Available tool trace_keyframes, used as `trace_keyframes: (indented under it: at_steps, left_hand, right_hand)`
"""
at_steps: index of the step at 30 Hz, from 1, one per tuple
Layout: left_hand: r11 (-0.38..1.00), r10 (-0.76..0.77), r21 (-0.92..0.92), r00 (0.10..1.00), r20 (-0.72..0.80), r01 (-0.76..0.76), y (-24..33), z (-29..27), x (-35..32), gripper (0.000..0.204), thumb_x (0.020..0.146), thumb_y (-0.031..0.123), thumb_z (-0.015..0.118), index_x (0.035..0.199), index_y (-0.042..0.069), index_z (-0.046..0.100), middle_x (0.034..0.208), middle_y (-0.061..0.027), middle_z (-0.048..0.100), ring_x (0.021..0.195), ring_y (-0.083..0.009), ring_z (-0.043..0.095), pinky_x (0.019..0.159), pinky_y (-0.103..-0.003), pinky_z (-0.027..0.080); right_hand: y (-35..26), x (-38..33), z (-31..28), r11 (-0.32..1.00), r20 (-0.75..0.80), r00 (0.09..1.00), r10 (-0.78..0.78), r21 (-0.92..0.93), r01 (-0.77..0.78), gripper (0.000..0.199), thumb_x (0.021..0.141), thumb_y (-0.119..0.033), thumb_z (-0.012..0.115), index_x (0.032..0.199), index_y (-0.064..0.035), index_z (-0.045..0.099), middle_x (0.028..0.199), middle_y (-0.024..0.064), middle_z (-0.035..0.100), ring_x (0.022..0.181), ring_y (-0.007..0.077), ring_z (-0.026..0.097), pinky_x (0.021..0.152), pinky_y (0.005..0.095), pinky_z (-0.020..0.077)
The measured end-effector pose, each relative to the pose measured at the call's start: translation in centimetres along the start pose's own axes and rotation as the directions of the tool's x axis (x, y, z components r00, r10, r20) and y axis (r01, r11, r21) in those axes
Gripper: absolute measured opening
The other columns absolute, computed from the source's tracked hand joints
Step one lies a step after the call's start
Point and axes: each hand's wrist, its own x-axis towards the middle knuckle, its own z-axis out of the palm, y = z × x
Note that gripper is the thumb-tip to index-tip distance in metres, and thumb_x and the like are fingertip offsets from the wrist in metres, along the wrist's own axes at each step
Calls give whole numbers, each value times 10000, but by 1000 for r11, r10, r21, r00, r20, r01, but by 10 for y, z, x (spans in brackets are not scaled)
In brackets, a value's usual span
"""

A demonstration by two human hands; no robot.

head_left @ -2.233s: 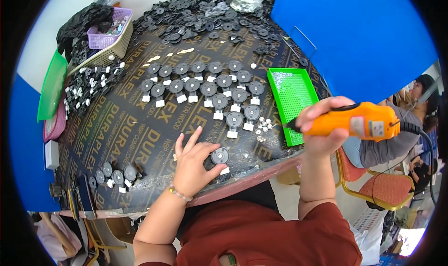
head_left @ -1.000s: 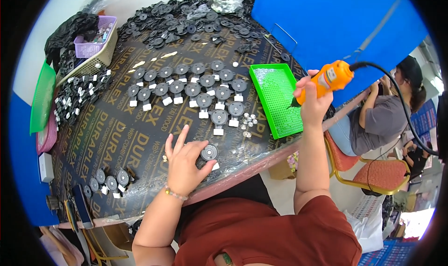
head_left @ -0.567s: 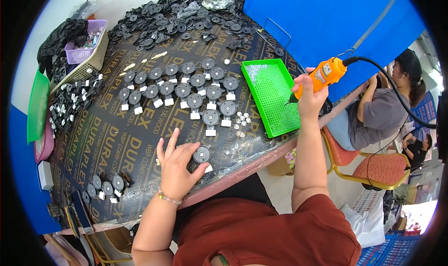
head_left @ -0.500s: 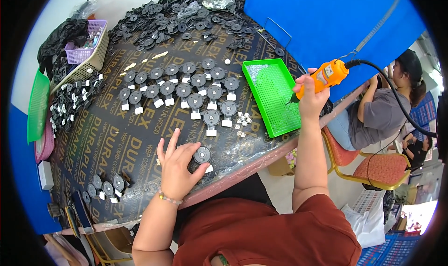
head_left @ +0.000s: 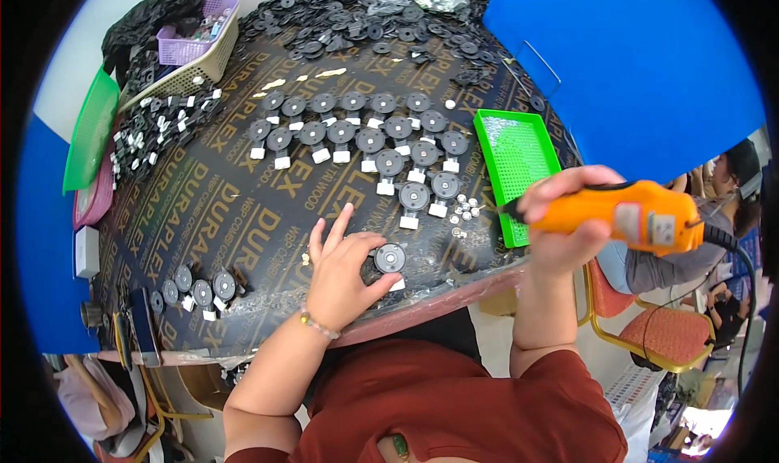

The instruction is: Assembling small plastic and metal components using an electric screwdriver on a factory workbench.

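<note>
My left hand (head_left: pixel 345 272) rests at the table's near edge, thumb and forefinger gripping the sides of a black disc part (head_left: pixel 390 258) with a white tab. Its other fingers are spread. My right hand (head_left: pixel 568 228) is wrapped round an orange electric screwdriver (head_left: pixel 633 215), which lies nearly level. Its dark tip points left, over the near end of a green tray (head_left: pixel 492 179). A small cluster of silvery round pieces (head_left: pixel 465 207) lies beside the tip. Beyond my left hand, several matching disc parts (head_left: pixel 371 141) with white tabs stand in rows.
Black parts (head_left: pixel 324 17) are heaped along the far edge. A purple basket (head_left: pixel 185 51) and a pile of white-and-black pieces (head_left: pixel 158 134) sit at left. More disc parts (head_left: pixel 203 292) lie near left. The screwdriver's black cable (head_left: pixel 742 276) hangs at right; a co-worker sits beyond.
My right hand has brought the screwdriver down and nearer, turning it from slanted to nearly level. The whole view has shifted. My left hand keeps its grip on the disc part.
</note>
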Motion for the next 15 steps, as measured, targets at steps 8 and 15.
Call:
trace_keyframes:
  at_steps: [8, 15]
  left_hand:
    - [1000, 7, -1, 1000, -12, -7, 2, -1, 0, 500, 628, 283, 859, 1053, 128, 647, 1106, -34, 653, 1368, -321, 389, 1115, -545, 173]
    - [1000, 8, -6, 1000, -7, -8, 2, -2, 1, 480, 634, 276, 849, 1041, 117, 648, 1083, -44, 652, 1365, -324, 392, 1110, -547, 177]
  right_hand:
    - [23, -46, 79, 798, 419, 862, 287, 393, -457, 580, 818, -359, 762, 1181, -18, 464, 887, 151, 629, 663, 166, 604, 594, 287, 521]
    - [35, -52, 87, 853, 355, 885, 301, 315, -416, 583, 841, -419, 732, 1135, -3, 449, 823, 182, 634, 593, 190, 609, 559, 309, 534]
